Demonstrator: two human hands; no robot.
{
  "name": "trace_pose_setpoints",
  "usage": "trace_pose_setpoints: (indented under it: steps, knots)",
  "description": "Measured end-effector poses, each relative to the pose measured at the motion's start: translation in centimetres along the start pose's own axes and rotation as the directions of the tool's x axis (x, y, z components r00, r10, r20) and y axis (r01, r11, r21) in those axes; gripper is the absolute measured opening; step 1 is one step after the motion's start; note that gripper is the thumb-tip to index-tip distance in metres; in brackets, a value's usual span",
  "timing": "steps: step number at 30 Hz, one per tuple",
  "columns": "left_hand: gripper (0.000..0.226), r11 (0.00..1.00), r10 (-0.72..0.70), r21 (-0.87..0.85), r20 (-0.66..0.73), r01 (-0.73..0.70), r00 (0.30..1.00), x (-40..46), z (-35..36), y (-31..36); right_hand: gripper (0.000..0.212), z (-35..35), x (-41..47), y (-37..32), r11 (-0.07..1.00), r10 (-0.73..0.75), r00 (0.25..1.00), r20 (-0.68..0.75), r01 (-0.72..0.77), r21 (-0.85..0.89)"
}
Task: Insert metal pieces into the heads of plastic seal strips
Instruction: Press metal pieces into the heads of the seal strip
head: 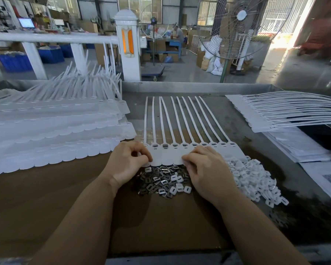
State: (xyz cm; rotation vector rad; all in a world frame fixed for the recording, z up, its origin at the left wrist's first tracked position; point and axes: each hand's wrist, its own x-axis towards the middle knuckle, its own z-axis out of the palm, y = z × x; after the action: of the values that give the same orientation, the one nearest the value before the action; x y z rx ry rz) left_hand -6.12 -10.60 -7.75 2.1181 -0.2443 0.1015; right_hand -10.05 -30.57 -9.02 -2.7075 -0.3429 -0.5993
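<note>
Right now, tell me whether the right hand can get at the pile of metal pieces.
Probably yes: the right hand rests on the strip sheet right beside the metal pieces, nothing between them.

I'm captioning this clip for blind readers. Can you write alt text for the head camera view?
A person's left hand and right hand rest curled on the near edge of a joined row of white seal strips lying on a workbench. A pile of metal pieces sits between the hands, white plastic caps heaped at right, and stacks of strips on both sides.
</note>
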Motion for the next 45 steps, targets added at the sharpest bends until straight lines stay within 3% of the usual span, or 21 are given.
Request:
trace_pose_setpoints:
  steps: [5, 13, 21, 27, 31, 37, 45]
  knots:
    - [0.025, 0.987, 0.009, 0.155, 0.117, -0.027, 0.993, -0.1, -0.4, 0.1, 0.021, 0.0, 0.0, 0.1, 1.000, -0.001, 1.000, 0.008, 0.001, -0.002]
    - [0.017, 0.971, 0.075, 0.211, 0.185, -0.114, 0.980, -0.1, -0.8, 0.0, 0.022, 0.0, 0.0, 0.2, 1.000, 0.003, 1.000, 0.008, -0.003, 0.000]
    - [0.009, 0.977, 0.085, 0.179, 0.163, -0.114, 0.983, -0.2, -0.7, -0.2, 0.020, 0.0, -0.1, 0.2, 1.000, 0.003, 1.000, 0.006, -0.003, -0.003]
    - [0.030, 0.996, 0.011, 0.092, 0.115, -0.021, 0.993, -0.2, -1.0, -0.2, 0.021, 0.2, 0.0, 0.2, 1.000, 0.005, 1.000, 0.001, -0.005, -0.001]
    - [0.039, 0.997, 0.024, 0.071, 0.220, -0.041, 0.975, -0.4, -1.2, 0.1, 0.021, 0.2, 0.0, 0.2, 1.000, 0.006, 1.000, 0.001, -0.006, 0.001]
    - [0.016, 0.986, 0.068, 0.130, 0.258, -0.104, 0.964, -0.2, -0.9, 0.1, 0.021, 0.2, 0.0, 0.3, 1.000, 0.006, 1.000, 0.000, -0.006, -0.003]
    - [0.014, 0.980, 0.097, 0.145, 0.246, -0.136, 0.964, -0.3, -0.8, 0.1, 0.021, 0.2, -0.1, 0.3, 1.000, 0.007, 1.000, 0.007, -0.007, -0.005]
